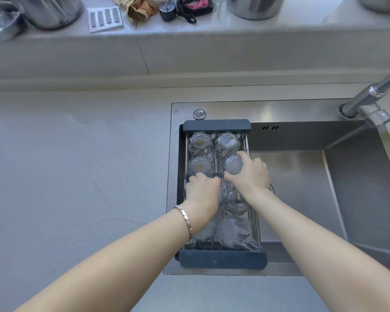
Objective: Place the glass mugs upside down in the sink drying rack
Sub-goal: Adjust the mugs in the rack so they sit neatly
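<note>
Over the L end of the sink (302, 194), drying rack (216, 126) spans front to back, glass mugs inside, bases up. R hand (249, 174) is on the inverted mug (232, 165) in the rack's R column, 2nd from back: fingers wrapped round its sides, clamped on it, base facing cam. L hand (202, 189) sits just L of it, touching R hand at the thumbs, fingers curled down over the rack's mid crossbar; can't tell if it grips a mug or just the rack, whatever's under the palm is hidden. Bracelet (185, 218) on L wrist.

Back row: two inverted mugs (199, 143) (226, 141), R one w/ a barcode sticker. Third (199, 166) behind L hand. Nearer mugs (233, 230) under the forearms are blurry, glass on glass; count and handle orientation unclear. Faucet (369, 95) cut off at R edge. Steel pots on back ledge cropped at top.
</note>
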A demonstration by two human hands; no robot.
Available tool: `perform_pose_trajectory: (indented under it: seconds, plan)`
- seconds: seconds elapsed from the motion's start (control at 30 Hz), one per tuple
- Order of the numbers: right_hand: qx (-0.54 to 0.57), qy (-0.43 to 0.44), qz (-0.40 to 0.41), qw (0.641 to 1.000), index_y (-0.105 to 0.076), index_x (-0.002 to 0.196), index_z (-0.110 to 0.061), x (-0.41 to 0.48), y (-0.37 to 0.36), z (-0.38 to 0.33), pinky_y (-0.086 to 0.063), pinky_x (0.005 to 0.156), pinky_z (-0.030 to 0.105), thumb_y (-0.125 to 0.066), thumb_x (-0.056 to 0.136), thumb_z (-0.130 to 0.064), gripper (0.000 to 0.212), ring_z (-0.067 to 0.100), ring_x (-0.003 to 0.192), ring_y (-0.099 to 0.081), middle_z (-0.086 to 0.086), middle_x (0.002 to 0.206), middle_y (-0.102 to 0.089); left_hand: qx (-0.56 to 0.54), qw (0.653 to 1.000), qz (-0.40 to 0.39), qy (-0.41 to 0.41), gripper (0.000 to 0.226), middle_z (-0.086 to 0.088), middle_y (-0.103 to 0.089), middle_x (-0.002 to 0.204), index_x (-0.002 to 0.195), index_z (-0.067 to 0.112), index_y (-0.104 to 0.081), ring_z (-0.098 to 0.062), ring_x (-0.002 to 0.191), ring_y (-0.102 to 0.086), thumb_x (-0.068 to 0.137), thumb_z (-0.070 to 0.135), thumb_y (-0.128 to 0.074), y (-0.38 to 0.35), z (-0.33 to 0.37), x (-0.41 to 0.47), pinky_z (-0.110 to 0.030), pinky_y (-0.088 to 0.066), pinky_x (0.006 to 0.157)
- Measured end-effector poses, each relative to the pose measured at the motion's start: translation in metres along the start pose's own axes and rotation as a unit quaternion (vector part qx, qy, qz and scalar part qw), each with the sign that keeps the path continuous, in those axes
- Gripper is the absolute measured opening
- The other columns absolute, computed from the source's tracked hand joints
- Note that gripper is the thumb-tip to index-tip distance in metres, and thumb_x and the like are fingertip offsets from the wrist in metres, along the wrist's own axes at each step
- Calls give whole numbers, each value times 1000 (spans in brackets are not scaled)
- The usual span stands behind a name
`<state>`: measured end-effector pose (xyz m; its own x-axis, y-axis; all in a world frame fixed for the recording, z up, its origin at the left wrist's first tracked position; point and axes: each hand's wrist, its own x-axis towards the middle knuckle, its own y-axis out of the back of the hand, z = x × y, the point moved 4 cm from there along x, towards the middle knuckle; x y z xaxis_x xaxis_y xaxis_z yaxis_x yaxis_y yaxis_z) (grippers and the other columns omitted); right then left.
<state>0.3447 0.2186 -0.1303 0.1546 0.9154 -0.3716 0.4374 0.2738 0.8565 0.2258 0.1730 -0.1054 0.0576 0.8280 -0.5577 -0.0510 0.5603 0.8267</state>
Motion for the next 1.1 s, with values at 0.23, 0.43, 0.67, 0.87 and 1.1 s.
perform_pose_trajectory:
  seconds: [0.23,0.43,0.67,0.87,1.1]
  plan:
    - [38,30,-62,997,-39,136,-24,3,-3,11,-39,97,39,-69,76,-43,70,36,120,-43,19,121,-56,14,1000,-11,0,53,-21,-45,124,130,15,-42,-39,114,-47,83,6,-63,-15,-6,5,-40,-47,91]
    - [92,80,26,992,-59,107,-13,-57,9,5,-41,84,34,-60,82,-24,28,29,105,-50,10,104,-54,-43,997,-32,-63,71,-18,-40,128,144,30,-26,-36,117,-41,84,22,-65,-21,-23,4,-43,-43,98]
    - [-155,133,-144,968,-47,117,-12,-126,-48,-17,-35,95,41,-56,74,-63,68,30,116,-44,11,119,-57,-161,980,-60,-100,73,-11,-45,119,144,33,-28,-26,98,-53,84,23,-67,-17,-46,1,-30,-44,85]
    - [-183,106,-120,970,-42,115,-9,-125,-73,-34,-32,93,40,-59,73,-59,68,29,116,-39,12,122,-52,-199,975,-33,-92,61,-11,-44,135,143,22,-32,-28,121,-50,88,7,-55,-19,-62,-19,-37,-45,99]
    - [-133,88,-113,981,-51,112,-11,-118,-65,-22,-33,95,39,-62,69,-56,64,29,115,-44,7,118,-61,-210,972,-19,-99,57,-3,-43,144,142,19,-34,-20,130,-45,89,9,-54,-30,-77,-50,-33,-39,108]
